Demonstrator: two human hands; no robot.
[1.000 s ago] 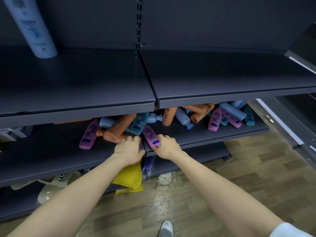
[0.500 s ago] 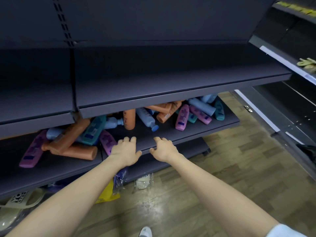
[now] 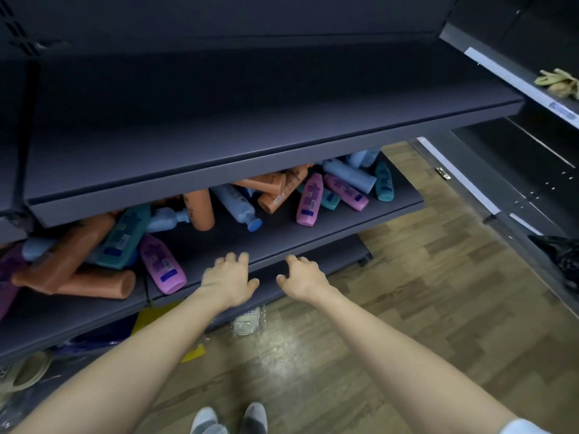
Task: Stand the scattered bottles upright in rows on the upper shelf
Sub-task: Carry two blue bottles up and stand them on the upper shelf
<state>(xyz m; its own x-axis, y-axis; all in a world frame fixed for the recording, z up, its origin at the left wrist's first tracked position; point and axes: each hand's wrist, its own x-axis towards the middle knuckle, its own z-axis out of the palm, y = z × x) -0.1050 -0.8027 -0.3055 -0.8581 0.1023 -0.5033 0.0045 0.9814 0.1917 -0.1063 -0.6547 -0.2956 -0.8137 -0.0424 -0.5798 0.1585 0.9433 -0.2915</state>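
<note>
Several bottles lie scattered on the lower shelf point(image 3: 282, 242): a pink bottle point(image 3: 163, 264) near its front, orange bottles point(image 3: 94, 281) at the left, a light blue bottle point(image 3: 236, 205) and another pink bottle point(image 3: 310, 200) further right. The upper shelf point(image 3: 250, 114) above them is bare in this view. My left hand point(image 3: 230, 278) rests with spread fingers at the lower shelf's front edge, just right of the near pink bottle. My right hand point(image 3: 302, 277) hovers beside it, fingers apart. Neither hand holds anything.
A second shelving unit point(image 3: 532, 170) stands at the right with a yellowish glove point(image 3: 559, 83) on it. Below the lower shelf lie a clear jar point(image 3: 247, 321), a yellow bag point(image 3: 150, 317) and other clutter. The floor point(image 3: 376, 308) is wood-patterned. My feet point(image 3: 228, 418) show at the bottom.
My view has swung right, so the shelves and bottles have slid left. My right hand has let go of the pink bottle. Both hands now sit empty at the shelf edge.
</note>
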